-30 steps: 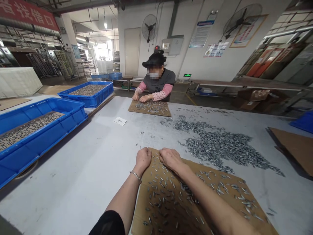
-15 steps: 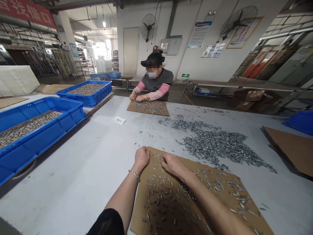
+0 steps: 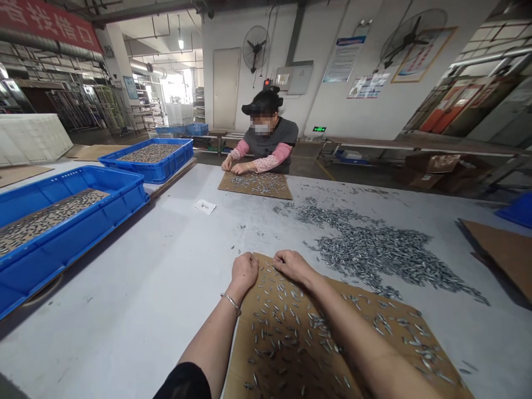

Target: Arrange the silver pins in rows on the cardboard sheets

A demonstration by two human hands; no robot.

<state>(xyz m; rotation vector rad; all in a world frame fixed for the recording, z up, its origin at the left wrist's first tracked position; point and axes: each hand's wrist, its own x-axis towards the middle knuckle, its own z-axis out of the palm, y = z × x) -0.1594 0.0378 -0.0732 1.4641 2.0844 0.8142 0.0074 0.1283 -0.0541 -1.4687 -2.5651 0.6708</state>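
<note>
A brown cardboard sheet (image 3: pixel 240 354) lies before me, scattered with small silvery, spindle-shaped metal pieces (image 3: pixel 293 303). At its far left corner my left hand (image 3: pixel 245 270) is closed, fingers curled; whatever they hold is hidden. My right hand (image 3: pixel 294 265) rests near the far edge, a little right of the left one, thumb and fingers pinched together at a small metal piece. My right forearm crosses over the sheet and covers part of it. Beyond the sheet, to the right, spreads a large loose heap of the same metal pieces (image 3: pixel 374 249).
Across the table (image 3: pixel 166 266), a co-worker (image 3: pixel 268 138) bends over another cardboard sheet (image 3: pixel 233 188) with metal pieces. Two blue trays (image 3: pixel 112 213) stand on the left. A white paper scrap (image 3: pixel 205 206) lies mid-table. More cardboard (image 3: pixel 502 249) sits at the right edge.
My right hand has shifted slightly towards the sheet's far edge. My left hand stays at the corner. The view has moved a little, and the co-worker looks nearly unchanged.
</note>
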